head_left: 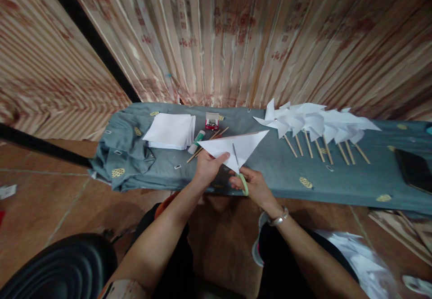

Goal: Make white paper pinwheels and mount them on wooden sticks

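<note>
My left hand [208, 167] pinches the left part of a white paper folded into a triangle [248, 145], thumb on top. In my right hand [253, 183] is a pair of scissors [243, 184] with light green handles. Its blade lies over the paper from the lower edge, pointing up and away from me. Just beyond the paper are thin wooden sticks [222, 131], a glue stick [196, 141] and a small red box of metal pins [212, 122]. To the left lies a stack of white paper [170, 130].
White paper pinwheels [313, 121] on wooden sticks lie in a row on the cloth-covered table [280, 177]. A dark phone [413, 169] is at the right end. A black stool [60, 267] stands at lower left; a plastic bag of white paper [366, 263] is at lower right.
</note>
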`<action>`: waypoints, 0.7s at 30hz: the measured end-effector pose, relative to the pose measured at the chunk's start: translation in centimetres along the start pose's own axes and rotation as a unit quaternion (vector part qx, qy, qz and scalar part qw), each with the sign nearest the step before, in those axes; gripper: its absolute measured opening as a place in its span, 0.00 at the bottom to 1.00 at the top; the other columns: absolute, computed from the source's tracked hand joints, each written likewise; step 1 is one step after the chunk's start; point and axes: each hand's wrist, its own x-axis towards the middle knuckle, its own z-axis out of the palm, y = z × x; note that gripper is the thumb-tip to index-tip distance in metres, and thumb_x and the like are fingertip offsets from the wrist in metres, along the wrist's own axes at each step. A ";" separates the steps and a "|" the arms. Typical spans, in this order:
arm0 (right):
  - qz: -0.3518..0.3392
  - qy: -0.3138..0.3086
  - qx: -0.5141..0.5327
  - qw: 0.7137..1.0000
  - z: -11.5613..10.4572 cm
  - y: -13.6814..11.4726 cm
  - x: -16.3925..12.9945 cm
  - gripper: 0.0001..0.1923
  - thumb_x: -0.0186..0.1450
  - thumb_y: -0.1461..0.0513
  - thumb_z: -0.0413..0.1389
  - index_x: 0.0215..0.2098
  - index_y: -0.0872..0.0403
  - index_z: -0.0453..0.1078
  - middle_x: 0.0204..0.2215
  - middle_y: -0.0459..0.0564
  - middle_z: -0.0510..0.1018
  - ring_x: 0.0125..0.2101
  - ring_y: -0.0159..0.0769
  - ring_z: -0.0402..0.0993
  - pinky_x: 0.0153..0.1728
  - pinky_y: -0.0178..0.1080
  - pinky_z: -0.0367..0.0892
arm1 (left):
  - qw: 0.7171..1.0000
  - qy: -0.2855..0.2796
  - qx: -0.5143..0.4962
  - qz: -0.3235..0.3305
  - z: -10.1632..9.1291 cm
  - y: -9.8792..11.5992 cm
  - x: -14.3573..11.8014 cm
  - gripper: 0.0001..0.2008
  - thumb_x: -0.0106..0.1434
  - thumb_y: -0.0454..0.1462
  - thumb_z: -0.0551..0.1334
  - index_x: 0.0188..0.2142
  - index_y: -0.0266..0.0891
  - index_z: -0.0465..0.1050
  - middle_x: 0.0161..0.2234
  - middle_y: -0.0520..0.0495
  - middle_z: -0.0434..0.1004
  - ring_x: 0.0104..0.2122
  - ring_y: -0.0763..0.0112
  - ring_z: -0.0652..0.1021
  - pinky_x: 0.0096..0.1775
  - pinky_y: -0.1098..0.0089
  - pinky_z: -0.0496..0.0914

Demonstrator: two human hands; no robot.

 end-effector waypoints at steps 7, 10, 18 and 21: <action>0.013 0.007 0.014 1.000 0.2 -0.1 0.1 0.27 0.43 0.45 0.69 0.31 0.54 0.74 0.20 0.44 0.76 0.21 0.32 0.71 0.24 0.35 0.68 | 1.000 -0.001 -0.001 -0.004 0.0 0.0 -0.1 0.18 0.40 0.38 0.72 0.33 0.35 0.76 0.36 0.45 0.83 0.34 0.64 0.79 0.42 0.64 0.73; 0.008 0.006 0.003 1.000 0.2 0.0 0.0 0.26 0.45 0.44 0.68 0.32 0.54 0.73 0.20 0.44 0.76 0.21 0.32 0.71 0.24 0.35 0.68 | 1.000 -0.003 -0.001 0.003 0.0 0.0 -0.1 0.19 0.40 0.38 0.72 0.34 0.35 0.77 0.36 0.45 0.83 0.35 0.64 0.80 0.42 0.65 0.73; -0.012 0.007 0.001 1.000 0.1 0.0 -0.1 0.24 0.47 0.46 0.68 0.30 0.55 0.73 0.20 0.44 0.75 0.22 0.31 0.70 0.24 0.34 0.65 | 1.000 -0.010 -0.001 -0.007 0.0 -0.1 -0.3 0.17 0.41 0.37 0.72 0.33 0.35 0.76 0.32 0.47 0.82 0.31 0.67 0.78 0.39 0.66 0.73; -0.013 0.007 0.007 1.000 0.0 0.1 -0.1 0.22 0.48 0.47 0.68 0.30 0.55 0.73 0.20 0.44 0.75 0.22 0.30 0.70 0.25 0.34 0.66 | 1.000 -0.009 -0.002 -0.012 0.0 -0.1 -0.4 0.19 0.41 0.37 0.72 0.34 0.35 0.75 0.34 0.46 0.82 0.32 0.67 0.79 0.41 0.66 0.72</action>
